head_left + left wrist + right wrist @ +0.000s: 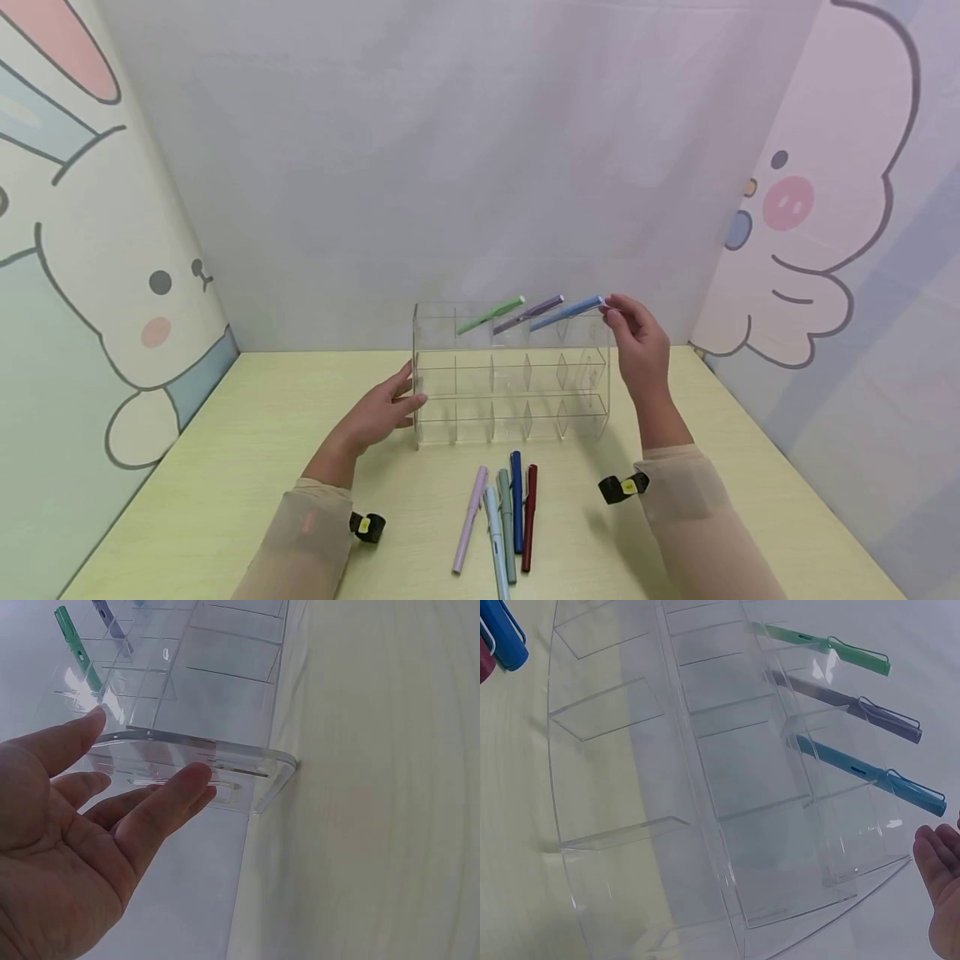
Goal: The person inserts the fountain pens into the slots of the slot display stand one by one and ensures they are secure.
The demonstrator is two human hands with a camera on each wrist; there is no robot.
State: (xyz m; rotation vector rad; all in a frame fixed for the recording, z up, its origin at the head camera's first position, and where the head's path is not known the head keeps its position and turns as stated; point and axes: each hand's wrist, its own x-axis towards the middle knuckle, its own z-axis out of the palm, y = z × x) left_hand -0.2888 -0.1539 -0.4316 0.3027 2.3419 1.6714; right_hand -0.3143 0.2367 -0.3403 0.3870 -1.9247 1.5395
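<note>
A clear acrylic pen rack (510, 408) with tiered, divided compartments stands on the table. Three capped pens lean in its top tier: green (491, 314), purple (528, 314) and blue (566, 312). My left hand (382, 408) is at the rack's left side panel (255, 761), its fingers fairly straight and touching it. At the top right, my right hand (637, 337) is beside the upper end of the blue pen. The right wrist view shows a small gap between the fingertips and that blue pen (870, 774); part of this hand is out of frame.
In front of the rack lie several pens: lilac (470, 518), light blue (497, 533), grey-green (507, 525), dark blue (517, 500) and dark red (529, 517). A pale curtain (465, 167) hangs behind the yellowish table (247, 442).
</note>
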